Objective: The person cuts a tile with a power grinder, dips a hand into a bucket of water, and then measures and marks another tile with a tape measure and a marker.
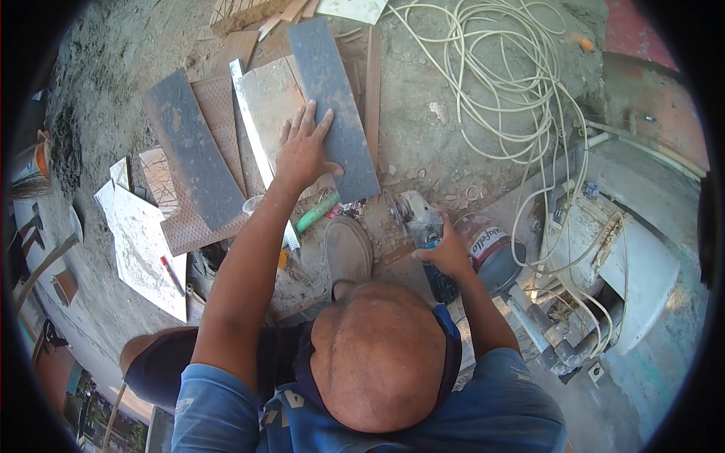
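My left hand (304,147) lies with spread fingers across the edge of a long dark grey tile (340,98) and a brown-grey tile piece (270,98). Gripped in my right hand (449,248) is an angle grinder (420,215), its head and disc near the lower right corner of the dark tile. A pale metal strip (257,132) runs along the left of the brown-grey piece. Beneath the dark tile's lower end, a green tube (317,213) lies by a shoe (348,249).
Another dark tile (192,147) rests on brown textured tiles (219,113) at left, near white sheets (136,234) and a red-and-white pen (172,275). Coiled cable (498,68) spreads upper right. A labelled bucket (487,249) and white basin (642,279) stand at right.
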The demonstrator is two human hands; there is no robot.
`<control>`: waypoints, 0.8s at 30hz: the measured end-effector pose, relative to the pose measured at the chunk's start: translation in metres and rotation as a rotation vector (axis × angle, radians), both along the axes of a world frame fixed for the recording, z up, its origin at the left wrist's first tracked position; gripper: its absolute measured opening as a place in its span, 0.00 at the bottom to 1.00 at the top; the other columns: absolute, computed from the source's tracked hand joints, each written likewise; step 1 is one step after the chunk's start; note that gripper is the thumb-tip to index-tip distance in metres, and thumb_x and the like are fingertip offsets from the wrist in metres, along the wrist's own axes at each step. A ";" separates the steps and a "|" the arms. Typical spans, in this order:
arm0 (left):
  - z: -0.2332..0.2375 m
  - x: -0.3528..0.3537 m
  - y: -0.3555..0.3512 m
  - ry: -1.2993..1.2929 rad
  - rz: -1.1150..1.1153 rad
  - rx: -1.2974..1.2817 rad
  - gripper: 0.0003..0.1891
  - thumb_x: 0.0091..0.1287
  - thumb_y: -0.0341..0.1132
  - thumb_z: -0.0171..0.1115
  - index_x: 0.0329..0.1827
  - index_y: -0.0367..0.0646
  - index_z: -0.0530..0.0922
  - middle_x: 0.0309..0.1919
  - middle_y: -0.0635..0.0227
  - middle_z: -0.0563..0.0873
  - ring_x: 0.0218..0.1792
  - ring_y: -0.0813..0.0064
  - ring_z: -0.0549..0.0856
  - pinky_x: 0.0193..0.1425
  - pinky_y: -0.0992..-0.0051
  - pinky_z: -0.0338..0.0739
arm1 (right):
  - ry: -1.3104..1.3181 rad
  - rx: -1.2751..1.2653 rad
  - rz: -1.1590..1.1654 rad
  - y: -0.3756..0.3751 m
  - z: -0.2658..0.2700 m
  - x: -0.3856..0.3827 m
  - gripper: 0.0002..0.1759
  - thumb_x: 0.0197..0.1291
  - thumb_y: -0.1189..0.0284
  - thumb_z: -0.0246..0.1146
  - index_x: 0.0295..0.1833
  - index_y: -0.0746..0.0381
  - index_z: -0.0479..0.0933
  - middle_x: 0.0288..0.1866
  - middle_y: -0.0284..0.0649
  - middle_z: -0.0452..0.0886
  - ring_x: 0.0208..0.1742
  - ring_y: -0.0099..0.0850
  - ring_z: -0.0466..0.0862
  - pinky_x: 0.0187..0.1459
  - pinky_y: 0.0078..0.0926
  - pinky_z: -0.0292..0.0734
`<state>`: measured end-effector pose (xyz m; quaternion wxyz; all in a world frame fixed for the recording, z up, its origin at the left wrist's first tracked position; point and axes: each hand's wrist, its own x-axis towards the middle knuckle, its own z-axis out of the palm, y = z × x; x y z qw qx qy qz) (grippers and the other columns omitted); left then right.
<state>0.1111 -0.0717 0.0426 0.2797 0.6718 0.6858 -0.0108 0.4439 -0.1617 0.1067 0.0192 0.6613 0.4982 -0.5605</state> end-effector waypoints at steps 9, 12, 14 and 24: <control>-0.002 -0.001 -0.001 -0.020 0.001 0.006 0.63 0.36 0.50 0.84 0.80 0.60 0.57 0.81 0.59 0.52 0.80 0.58 0.53 0.82 0.52 0.50 | -0.061 -0.032 0.031 0.000 -0.003 -0.001 0.64 0.34 0.71 0.78 0.80 0.54 0.51 0.66 0.49 0.76 0.63 0.40 0.79 0.63 0.33 0.73; -0.001 -0.001 -0.001 -0.018 0.002 0.005 0.63 0.36 0.50 0.84 0.80 0.60 0.57 0.81 0.59 0.52 0.80 0.58 0.53 0.82 0.51 0.50 | 0.006 -0.036 -0.024 0.005 0.001 -0.007 0.64 0.34 0.71 0.78 0.80 0.54 0.52 0.65 0.49 0.77 0.63 0.39 0.79 0.63 0.33 0.73; -0.001 -0.001 -0.001 -0.018 0.004 0.003 0.63 0.37 0.50 0.84 0.80 0.60 0.57 0.81 0.59 0.52 0.80 0.58 0.53 0.82 0.51 0.50 | -0.017 -0.036 -0.022 0.007 0.002 -0.010 0.64 0.34 0.72 0.78 0.80 0.55 0.51 0.64 0.49 0.77 0.62 0.38 0.79 0.62 0.32 0.73; 0.000 0.000 -0.001 -0.027 0.019 0.000 0.64 0.34 0.49 0.85 0.80 0.61 0.56 0.81 0.60 0.52 0.80 0.58 0.53 0.82 0.52 0.50 | 0.059 -0.034 -0.078 0.018 -0.008 -0.019 0.64 0.35 0.75 0.78 0.80 0.59 0.50 0.66 0.49 0.75 0.64 0.37 0.77 0.64 0.33 0.71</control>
